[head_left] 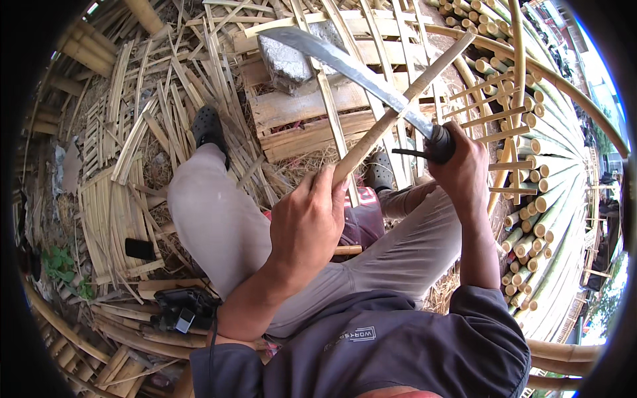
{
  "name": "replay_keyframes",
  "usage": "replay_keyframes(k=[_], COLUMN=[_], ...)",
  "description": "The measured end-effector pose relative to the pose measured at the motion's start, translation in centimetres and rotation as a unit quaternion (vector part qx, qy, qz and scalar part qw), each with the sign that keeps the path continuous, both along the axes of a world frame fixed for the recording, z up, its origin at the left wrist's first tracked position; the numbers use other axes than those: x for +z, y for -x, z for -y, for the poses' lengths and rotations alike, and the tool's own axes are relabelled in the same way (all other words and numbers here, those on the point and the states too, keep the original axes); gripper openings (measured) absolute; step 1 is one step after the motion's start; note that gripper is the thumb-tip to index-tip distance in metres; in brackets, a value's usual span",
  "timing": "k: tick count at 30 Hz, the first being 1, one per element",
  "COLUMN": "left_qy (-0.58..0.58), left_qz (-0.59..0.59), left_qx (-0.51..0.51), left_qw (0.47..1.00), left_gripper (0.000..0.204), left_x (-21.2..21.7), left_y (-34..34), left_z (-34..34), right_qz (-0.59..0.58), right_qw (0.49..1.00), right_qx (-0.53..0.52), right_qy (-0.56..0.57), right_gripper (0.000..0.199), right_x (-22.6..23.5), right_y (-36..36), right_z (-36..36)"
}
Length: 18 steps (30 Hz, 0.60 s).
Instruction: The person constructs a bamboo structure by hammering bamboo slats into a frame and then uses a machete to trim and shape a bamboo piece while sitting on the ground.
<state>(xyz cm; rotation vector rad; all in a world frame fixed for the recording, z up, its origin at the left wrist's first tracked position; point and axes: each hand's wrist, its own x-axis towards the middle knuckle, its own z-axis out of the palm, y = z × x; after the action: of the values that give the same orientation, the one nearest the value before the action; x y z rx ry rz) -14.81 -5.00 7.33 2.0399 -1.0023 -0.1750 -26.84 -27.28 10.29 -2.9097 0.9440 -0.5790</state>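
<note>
My left hand is wrapped round the near end of a rounded wooden or bamboo stick, which slants up and away to the right. In my right hand is the dark handle of a machete. Its long, slightly curved blade points to the far left and crosses the stick just past the handle. The two seem to touch there, though I cannot tell how deep the edge sits. Beyond the blade, a grey stone block rests on a low bamboo-slat platform.
Cut bamboo poles are stacked at the right, with a small bamboo rack before them. Split strips litter the ground at the left. A black phone and a black device lie beside my left leg.
</note>
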Motion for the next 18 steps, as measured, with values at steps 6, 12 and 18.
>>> replay_keyframes(k=[6, 12, 18], left_qy=[0.007, 0.011, -0.032], left_qz=[-0.002, -0.051, -0.040], left_qx=[-0.002, -0.042, -0.075], left_qw=[1.000, 0.998, 0.996], left_gripper=[0.022, 0.026, 0.031], left_x=[-0.1, -0.2, -0.2], left_y=[0.1, 0.2, 0.8], left_z=[0.3, 0.8, 1.7], right_qz=[-0.012, -0.002, -0.010], right_qw=[0.999, 0.999, 0.998], right_qx=[-0.045, -0.044, -0.014], right_qy=[0.002, -0.003, 0.053], right_gripper=[0.031, 0.035, 0.038], right_x=[-0.9, -1.4, -2.7], right_y=[1.4, 2.4, 2.3], right_z=[-0.2, 0.1, 3.0])
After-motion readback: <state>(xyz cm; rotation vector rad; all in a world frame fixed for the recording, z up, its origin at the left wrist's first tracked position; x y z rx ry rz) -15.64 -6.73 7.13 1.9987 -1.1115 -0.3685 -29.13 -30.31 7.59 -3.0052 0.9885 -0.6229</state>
